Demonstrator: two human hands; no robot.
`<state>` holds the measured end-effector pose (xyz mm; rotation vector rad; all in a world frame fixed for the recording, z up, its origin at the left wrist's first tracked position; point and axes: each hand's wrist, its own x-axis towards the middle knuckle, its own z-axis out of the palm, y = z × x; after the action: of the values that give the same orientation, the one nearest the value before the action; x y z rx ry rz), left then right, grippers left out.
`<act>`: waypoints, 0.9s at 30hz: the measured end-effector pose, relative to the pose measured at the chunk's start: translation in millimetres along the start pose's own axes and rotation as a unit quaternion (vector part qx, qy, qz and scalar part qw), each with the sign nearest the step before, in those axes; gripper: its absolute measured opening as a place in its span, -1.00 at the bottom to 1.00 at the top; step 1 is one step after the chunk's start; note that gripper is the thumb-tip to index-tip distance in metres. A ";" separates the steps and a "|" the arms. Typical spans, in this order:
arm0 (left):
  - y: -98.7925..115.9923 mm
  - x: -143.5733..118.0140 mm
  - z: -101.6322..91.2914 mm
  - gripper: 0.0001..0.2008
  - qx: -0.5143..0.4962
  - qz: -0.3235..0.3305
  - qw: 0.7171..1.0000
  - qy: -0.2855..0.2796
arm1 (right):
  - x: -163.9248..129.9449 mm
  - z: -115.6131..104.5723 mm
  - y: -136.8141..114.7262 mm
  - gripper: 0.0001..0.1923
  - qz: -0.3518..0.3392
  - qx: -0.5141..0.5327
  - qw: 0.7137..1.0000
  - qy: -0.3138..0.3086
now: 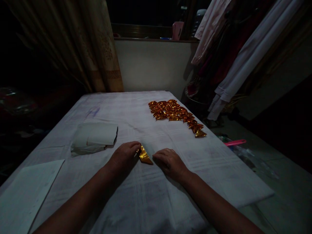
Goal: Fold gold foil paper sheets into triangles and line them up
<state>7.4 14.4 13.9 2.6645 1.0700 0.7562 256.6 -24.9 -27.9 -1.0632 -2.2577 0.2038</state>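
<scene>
Between left hand and right hand, folded gold foil is pinched by the left; right-hand closure is indiscernible.

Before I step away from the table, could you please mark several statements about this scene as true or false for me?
1. The left hand holds a folded gold piece. True.
2. The pile of gold pieces lies at the left edge of the table. False: it lies toward the far right side.
3. A pink mug stands on the window ledge. True.
4. The right hand is resting on the pile. False: it is near the folded gold piece.
5. Clothes hang on the right. True.
</scene>
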 end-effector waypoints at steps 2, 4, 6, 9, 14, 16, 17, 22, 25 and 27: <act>10.5 -11.5 3.7 -0.66 -0.006 -0.004 0.999 0.049 | 0.3 1.5 -0.2 -0.84 -0.007 -0.005 1.000 0.017; 24.0 -24.2 7.5 -0.67 -0.031 0.027 0.998 0.052 | 0.6 2.7 -1.4 -0.86 -0.010 -0.005 1.000 0.028; 34.7 -34.9 10.4 -0.67 -0.039 0.056 0.997 0.033 | 0.9 3.1 -4.1 -0.88 -0.010 -0.007 0.999 0.029; 38.9 -43.6 12.6 -0.67 -0.013 0.064 0.998 0.015 | 1.7 2.5 -10.4 -0.87 -0.014 -0.012 1.000 0.021; 31.9 -44.8 14.0 -0.64 0.038 0.056 0.998 -0.019 | 4.1 -2.5 -14.0 -0.90 -0.027 -0.006 1.000 -0.004; 32.1 -43.8 13.6 -0.65 0.044 0.050 0.997 -0.035 | 5.9 -5.9 -10.2 -0.92 -0.025 -0.002 0.999 -0.020; 33.0 -43.3 13.1 -0.66 0.048 0.048 0.997 -0.041 | 6.9 -7.7 -7.8 -0.92 -0.022 0.000 0.999 -0.029; 43.1 -43.1 12.0 -0.65 0.085 0.042 0.994 -0.060 | 12.8 -11.9 -1.1 -0.95 0.001 0.017 0.998 -0.059; 50.9 -44.6 14.9 -0.64 0.089 0.035 0.994 -0.056 | 15.7 -10.9 -2.5 -0.95 0.017 0.027 0.997 -0.069; 55.0 -45.6 16.7 -0.63 0.080 0.035 0.995 -0.055 | 17.5 -10.0 -3.7 -0.95 0.028 0.034 0.996 -0.076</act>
<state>20.9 -56.4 0.2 2.8543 1.0546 0.5476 251.8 -15.5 -10.3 -1.1073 -2.3390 0.3949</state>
